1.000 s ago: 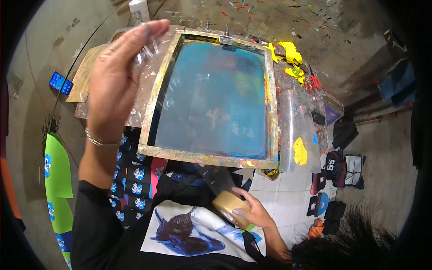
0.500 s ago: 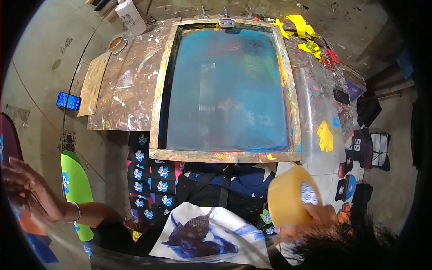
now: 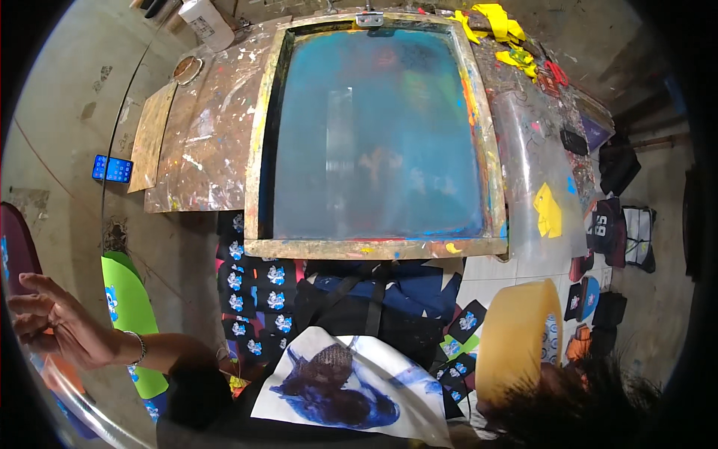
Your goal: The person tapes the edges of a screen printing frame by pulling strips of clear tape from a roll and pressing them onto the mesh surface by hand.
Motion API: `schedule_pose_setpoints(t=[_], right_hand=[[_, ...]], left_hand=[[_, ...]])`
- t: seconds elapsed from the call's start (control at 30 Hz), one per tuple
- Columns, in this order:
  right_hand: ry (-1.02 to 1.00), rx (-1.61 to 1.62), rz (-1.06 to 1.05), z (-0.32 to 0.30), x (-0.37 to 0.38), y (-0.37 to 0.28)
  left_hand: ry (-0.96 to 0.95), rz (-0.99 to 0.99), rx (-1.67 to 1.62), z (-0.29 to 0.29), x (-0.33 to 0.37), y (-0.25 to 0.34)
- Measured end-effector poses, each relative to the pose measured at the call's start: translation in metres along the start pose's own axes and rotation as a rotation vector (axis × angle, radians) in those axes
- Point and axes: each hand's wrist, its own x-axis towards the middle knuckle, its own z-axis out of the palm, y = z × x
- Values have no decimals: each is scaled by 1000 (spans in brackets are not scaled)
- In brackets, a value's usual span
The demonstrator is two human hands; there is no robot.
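Note:
At the far left, my left hand [image 3: 71, 323] has curled fingers at the end of a clear tape strip [image 3: 82, 404], which runs down and across the lower edge. My right hand [image 3: 552, 376] grips a wide roll of packing tape [image 3: 512, 340] at its core; dark hair and the roll hide most of its fingers. In front of me lies a wooden-framed printing screen [image 3: 378, 248] with bluish mesh [image 3: 381, 142]. A clear strip [image 3: 339, 161] shows lengthwise on the mesh. A white cloth [image 3: 419, 382] stained dark blue covers my lap.
The screen rests on a paint-spattered table [image 3: 206, 142], held at its far edge by a metal hinge clamp [image 3: 369, 19]. Yellow rags [image 3: 516, 56], red scissors [image 3: 556, 73] and a clear plastic sheet [image 3: 527, 179] lie right. A bottle [image 3: 206, 24] and a phone [image 3: 112, 169] are left. Printed black pieces [image 3: 254, 299] lie below.
The tape roll has shifted right and turned more side-on. My left hand has moved slightly down and right. The view has tilted, so the screen sits a little higher.

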Motion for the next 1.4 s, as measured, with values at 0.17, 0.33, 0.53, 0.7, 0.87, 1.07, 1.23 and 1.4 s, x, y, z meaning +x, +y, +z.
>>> schedule_pose_setpoints(t=[0.17,0.33,0.53,0.7,0.87,1.07,1.23,1.4], right_hand=[[4,-13,1,-3,-5,-2],[31,-17,-2,-1,-3,3],[28,-25,2,-5,-11,1],[24,-33,20,-2,-12,1],[39,-45,27,-1,-15,0],[46,-72,30,-6,-22,3],[131,-199,100,-24,-27,4],[638,-596,238,-72,-50,64]], left_hand=[[-5,-20,20,-18,6,0],[-63,-25,15,-14,16,-13],[-9,39,-18,-8,9,6],[-12,48,7,-15,14,8],[-66,35,25,-21,17,7],[92,124,174,-41,15,21],[156,-205,-130,-54,27,-28],[-40,-152,2,-72,42,-55]])
